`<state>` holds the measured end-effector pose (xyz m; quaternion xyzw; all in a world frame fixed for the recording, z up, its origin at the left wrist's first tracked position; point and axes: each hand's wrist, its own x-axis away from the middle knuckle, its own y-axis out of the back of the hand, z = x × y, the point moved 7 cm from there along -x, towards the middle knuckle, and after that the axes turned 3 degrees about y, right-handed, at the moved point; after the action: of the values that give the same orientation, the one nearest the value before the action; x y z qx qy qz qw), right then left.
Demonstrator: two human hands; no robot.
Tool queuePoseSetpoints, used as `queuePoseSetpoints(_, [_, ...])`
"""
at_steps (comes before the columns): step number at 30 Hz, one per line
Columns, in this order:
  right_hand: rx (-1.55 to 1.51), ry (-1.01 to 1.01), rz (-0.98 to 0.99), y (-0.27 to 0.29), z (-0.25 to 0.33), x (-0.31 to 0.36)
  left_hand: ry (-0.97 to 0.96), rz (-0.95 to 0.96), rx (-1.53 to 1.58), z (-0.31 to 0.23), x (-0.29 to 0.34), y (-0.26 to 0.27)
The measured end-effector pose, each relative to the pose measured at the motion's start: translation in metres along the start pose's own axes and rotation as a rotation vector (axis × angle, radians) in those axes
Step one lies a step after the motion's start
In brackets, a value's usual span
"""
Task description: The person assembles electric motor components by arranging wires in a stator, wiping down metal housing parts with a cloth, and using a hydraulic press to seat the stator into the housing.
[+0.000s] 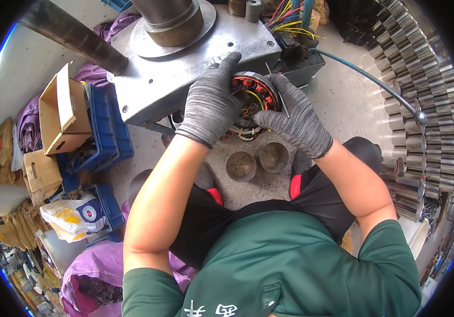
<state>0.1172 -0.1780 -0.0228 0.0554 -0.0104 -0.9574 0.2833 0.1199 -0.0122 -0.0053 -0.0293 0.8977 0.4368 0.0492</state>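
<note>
A round motor stator (pixel 252 83) with a metal rim, red-insulated coils and loose yellow wires is held up at the front edge of the steel machine table (pixel 179 74). My left hand (pixel 214 100), in a grey knitted glove, grips its left side, thumb stretched toward the table. On the right side my gloved right hand (pixel 296 113) is closed round the rim, its fingertips near the wires inside. A thin metal rod (pixel 285 105) lies along the right hand's fingers; whether they hold it I cannot tell. Part of the stator is hidden behind both hands.
A thick round column (pixel 171 21) rises from the table. Two metal cups (pixel 241 166) stand on the floor between my feet. Stacked metal cylinders (pixel 417 105) line the right side, with a blue hose (pixel 364 76) before them. Blue crates (pixel 103 127) and cardboard boxes (pixel 63 113) are at left.
</note>
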Motion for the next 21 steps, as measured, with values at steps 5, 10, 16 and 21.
queuePoseSetpoints(5, [0.213, -0.003, 0.012, 0.001, -0.001, -0.001, 0.007, -0.064, 0.026, 0.006, -0.003, -0.005])
queuePoseSetpoints(10, [0.163, 0.002, 0.121, -0.012, 0.012, -0.004, -0.002, -0.163, -0.057, 0.006, -0.006, 0.001])
queuePoseSetpoints(16, [0.097, 0.023, 0.110, -0.009, 0.003, -0.005, -0.004, -0.160, -0.099, 0.003, -0.006, 0.001])
queuePoseSetpoints(21, [0.181, -0.010, 0.019, 0.004, -0.004, -0.004, -0.046, -0.111, 0.022, -0.002, -0.005, 0.001])
